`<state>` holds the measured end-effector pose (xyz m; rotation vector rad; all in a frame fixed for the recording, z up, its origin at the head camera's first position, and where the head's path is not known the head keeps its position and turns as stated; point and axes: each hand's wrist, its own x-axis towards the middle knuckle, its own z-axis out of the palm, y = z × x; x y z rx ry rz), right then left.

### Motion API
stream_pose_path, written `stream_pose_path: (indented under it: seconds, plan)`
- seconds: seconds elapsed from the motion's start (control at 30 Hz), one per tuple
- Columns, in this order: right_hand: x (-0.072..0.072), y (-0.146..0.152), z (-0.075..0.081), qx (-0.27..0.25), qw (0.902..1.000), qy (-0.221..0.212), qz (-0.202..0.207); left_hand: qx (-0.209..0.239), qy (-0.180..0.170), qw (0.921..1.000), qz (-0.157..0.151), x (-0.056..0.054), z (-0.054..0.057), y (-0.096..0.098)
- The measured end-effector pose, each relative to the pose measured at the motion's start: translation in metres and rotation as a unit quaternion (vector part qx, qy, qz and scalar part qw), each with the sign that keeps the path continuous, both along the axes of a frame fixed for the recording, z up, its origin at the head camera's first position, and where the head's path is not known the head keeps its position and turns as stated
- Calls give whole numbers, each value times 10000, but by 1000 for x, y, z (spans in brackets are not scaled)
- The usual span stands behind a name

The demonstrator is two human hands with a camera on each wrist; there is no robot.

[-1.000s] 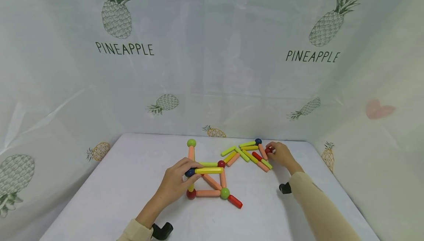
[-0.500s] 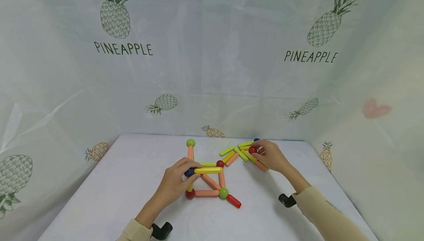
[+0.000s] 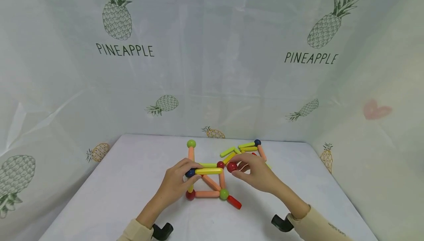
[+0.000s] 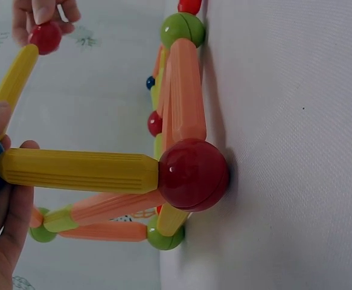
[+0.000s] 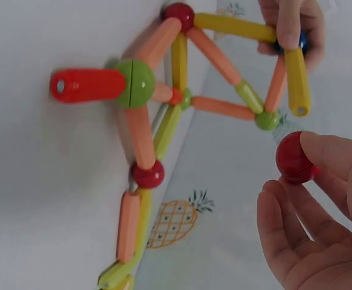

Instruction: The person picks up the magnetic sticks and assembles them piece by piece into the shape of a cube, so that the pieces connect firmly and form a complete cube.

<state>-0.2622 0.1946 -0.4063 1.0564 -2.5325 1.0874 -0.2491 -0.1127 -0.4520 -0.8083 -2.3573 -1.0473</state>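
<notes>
L hand: grip holding blue ball, yellow rod att.
R hand: grip pinching red ball, nr rod's free end

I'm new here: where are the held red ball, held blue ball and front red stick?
Held red ball (image 5: pixel 291 158), right wrist view, its uncovered side.
Held blue ball (image 3: pixel 190 173), head view, its uncovered side.
Front red stick (image 3: pixel 234 202), head view, its middle.

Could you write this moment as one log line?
left hand: grips blue ball; right hand: pinches red ball; yellow stick: joined to blue ball, free end apart from held red ball; red stick: attached to green ball
</notes>
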Motion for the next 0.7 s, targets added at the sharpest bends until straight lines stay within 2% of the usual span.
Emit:
stream_pose_path:
  seconds: [0.13, 0.43, 0.57, 0.7]
  plan:
    - [5, -7, 1, -5, 9999, -41, 115, 30, -12, 10000, -25, 0, 0, -1]
    - [8, -12, -4, 12, 10000, -70, -60, -71, -14, 9999, -75, 1, 2, 1]
    - [8, -11, -7, -86, 9999, -1, -52, -571, 90, 9982, 179, 5, 8, 0]
    - [8, -11, -9, -203, 9998, 44, -55, -1392, 587, 9871, 535, 7, 17, -3]
